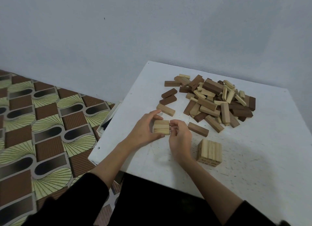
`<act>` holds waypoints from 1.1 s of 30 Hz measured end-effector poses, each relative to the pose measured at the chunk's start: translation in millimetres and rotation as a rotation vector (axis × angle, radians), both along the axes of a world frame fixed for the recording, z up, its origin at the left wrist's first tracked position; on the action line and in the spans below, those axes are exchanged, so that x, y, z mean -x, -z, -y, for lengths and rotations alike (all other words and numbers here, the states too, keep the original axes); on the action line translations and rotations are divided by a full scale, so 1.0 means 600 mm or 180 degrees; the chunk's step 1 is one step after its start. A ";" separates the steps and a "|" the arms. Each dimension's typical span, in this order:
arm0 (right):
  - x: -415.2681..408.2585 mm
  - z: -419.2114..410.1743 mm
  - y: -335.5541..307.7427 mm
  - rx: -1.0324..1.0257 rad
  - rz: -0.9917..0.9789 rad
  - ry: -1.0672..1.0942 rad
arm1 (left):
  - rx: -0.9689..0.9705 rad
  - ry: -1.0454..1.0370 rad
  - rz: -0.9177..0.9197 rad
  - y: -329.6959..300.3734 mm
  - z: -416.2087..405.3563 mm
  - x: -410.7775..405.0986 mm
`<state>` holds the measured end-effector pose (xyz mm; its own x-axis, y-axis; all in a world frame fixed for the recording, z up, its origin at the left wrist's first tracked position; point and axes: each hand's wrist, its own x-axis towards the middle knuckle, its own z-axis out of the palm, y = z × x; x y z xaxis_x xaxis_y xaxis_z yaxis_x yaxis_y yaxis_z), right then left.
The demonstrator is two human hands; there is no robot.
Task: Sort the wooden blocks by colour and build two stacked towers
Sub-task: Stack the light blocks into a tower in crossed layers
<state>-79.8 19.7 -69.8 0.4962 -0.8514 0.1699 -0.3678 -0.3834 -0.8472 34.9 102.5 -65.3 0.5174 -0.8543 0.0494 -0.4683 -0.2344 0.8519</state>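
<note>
light blocks (pixel 161 127) bundled side by side, squeezed between both hands near the desk's (pixel 253 158) left edge | left hand (pixel 145 129) wraps one side, right hand (pixel 179 134) pinches the other | finished light tower (pixel 209 152) just right | mixed pile (pixel 217 100) behind | a few loose blocks between

table (pixel 253 166): white, scuffed
far right: mixed block pile (pixel 217 100)
near right: light tower (pixel 209 152)
left: small light stack (pixel 161 127), loose blocks (pixel 168 97)
</note>
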 end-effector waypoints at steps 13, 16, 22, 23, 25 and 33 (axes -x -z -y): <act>0.001 -0.003 -0.037 -0.0293 -0.0108 -0.0168 | -0.0164 -0.0041 -0.0022 -0.022 0.002 -0.001; 0.002 0.005 -0.070 -0.0279 -0.0256 -0.0475 | 0.0068 -0.0168 -0.0139 -0.045 0.002 -0.001; 0.050 0.056 -0.147 -0.0221 -0.0355 -0.1376 | 0.0493 0.0172 -0.0068 -0.103 0.020 0.021; 0.061 0.064 -0.155 -0.0252 -0.0364 -0.1494 | 0.0543 0.0242 -0.0048 -0.109 0.026 0.028; 0.090 0.080 -0.169 -0.0203 -0.0367 -0.1637 | 0.0598 0.0406 -0.0014 -0.119 0.041 0.049; 0.222 0.114 -0.157 0.0454 -0.0844 -0.1509 | 0.0472 0.1164 -0.0006 -0.117 0.082 0.143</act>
